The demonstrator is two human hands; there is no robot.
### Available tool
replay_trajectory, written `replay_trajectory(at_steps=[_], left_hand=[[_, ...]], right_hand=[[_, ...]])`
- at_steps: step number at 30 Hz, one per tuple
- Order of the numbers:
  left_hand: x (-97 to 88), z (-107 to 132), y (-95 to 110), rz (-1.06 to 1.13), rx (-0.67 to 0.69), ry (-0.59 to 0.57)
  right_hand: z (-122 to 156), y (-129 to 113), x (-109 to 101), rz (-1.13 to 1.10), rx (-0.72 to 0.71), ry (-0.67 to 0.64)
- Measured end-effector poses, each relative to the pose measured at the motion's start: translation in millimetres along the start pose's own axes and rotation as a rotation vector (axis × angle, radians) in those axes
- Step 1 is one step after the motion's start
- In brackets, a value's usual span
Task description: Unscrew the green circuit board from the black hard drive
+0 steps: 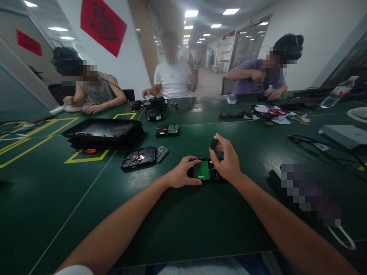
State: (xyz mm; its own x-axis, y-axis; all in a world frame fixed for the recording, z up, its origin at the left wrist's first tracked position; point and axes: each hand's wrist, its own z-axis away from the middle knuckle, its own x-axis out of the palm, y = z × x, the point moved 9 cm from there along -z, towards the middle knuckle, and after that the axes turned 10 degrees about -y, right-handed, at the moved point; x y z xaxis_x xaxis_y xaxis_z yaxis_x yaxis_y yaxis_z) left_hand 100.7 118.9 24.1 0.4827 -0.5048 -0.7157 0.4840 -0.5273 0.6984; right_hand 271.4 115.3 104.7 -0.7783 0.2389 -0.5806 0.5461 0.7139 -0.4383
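- Left hand (181,173) clamps the left edge of the hard drive (210,176), which lies flat on the green worktop (172,221) straight ahead, with its green circuit board (202,170) facing up.
- Right hand (226,162) is closed round a screwdriver (213,142), handle poking above the fingers; the tip is hidden.
- Done well, I'd say: driver upright, pressure straight down, drive pinned so it can't skate.
- An opened drive (139,157) lies well apart, left.

Clutter I see on the green table (183,229)
Black trays (103,131) stacked at left, an opened drive (139,157) near them, another drive (168,130) behind it, red-handled scissors (276,112) far right; three people (173,80) sit opposite.
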Motion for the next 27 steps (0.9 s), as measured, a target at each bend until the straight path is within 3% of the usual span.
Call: replay_trajectory(at_steps=[27], left_hand=[[-0.9, 0.3, 0.5, 0.003, -0.005, 0.003]], right_hand=[[-1.0, -3.4, -4.3, 0.061, -0.012, 0.031]])
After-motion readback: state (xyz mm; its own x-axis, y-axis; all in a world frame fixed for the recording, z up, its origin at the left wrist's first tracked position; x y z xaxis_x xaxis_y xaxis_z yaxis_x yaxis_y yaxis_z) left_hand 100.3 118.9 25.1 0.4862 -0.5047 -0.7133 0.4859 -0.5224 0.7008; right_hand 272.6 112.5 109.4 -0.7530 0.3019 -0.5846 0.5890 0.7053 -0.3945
